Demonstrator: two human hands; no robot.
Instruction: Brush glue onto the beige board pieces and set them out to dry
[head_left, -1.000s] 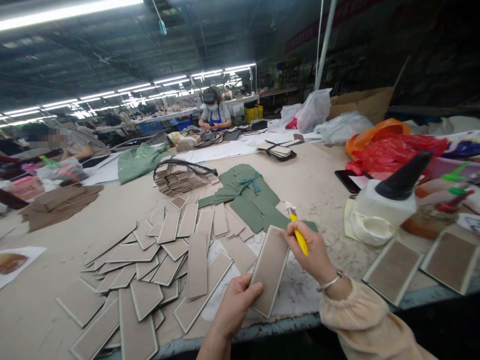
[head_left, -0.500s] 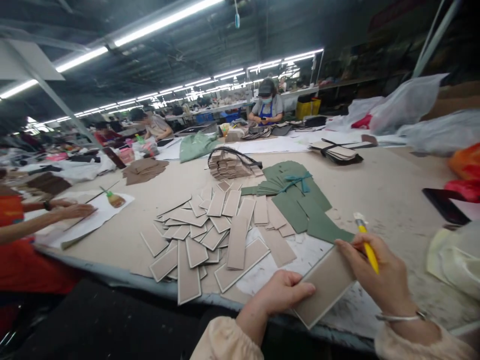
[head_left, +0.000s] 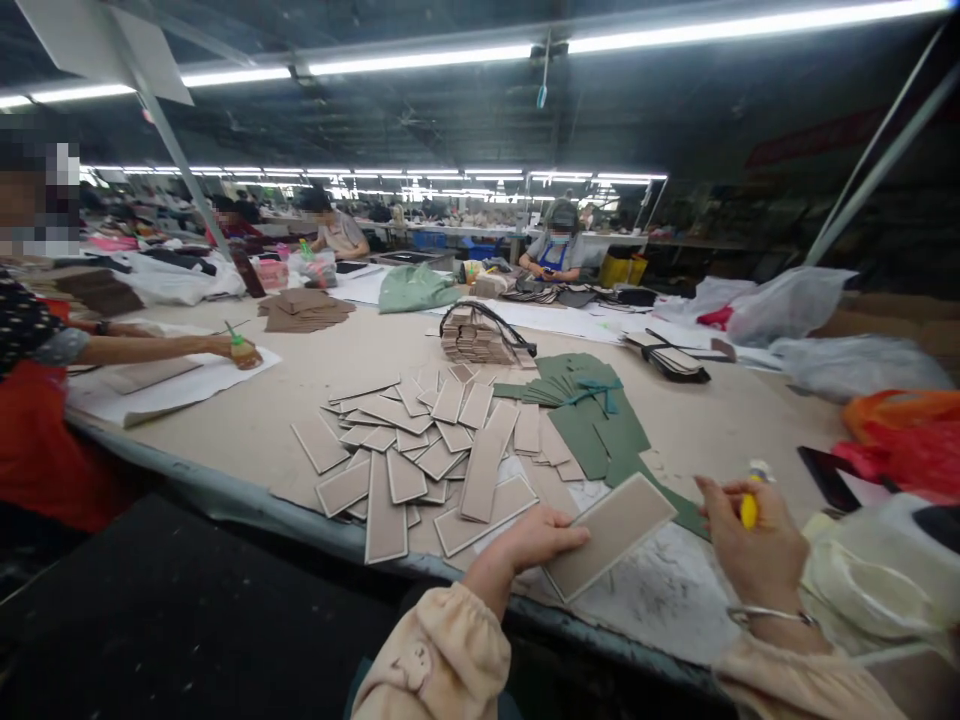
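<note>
In my left hand (head_left: 536, 548) I hold a flat taupe rectangular panel (head_left: 619, 535) with pale edges, thumb on top and fingers underneath. It tilts above the table's front edge. My right hand (head_left: 761, 540), closed around a small yellow-handled brush (head_left: 748, 510) with a whitish tip, is to the right of the panel and apart from it. Left of my hands lies a loose heap of similar pale-edged panels (head_left: 386, 505). Beyond the panel are green cut pieces (head_left: 581, 430), some bound with a teal tie.
A strapped bundle of taupe pieces (head_left: 480, 335) stands behind the heap. At right are a dark phone (head_left: 829, 478), a red bag (head_left: 911, 455) and a cream-coloured container (head_left: 862, 580). A co-worker's arm (head_left: 157, 348) reaches in at left, their hand at a glue bottle (head_left: 244, 352).
My right hand has let go of the panel and drawn away to the right with the brush. My left hand keeps the panel, now tilted differently. The co-worker's hand has reached the glue bottle.
</note>
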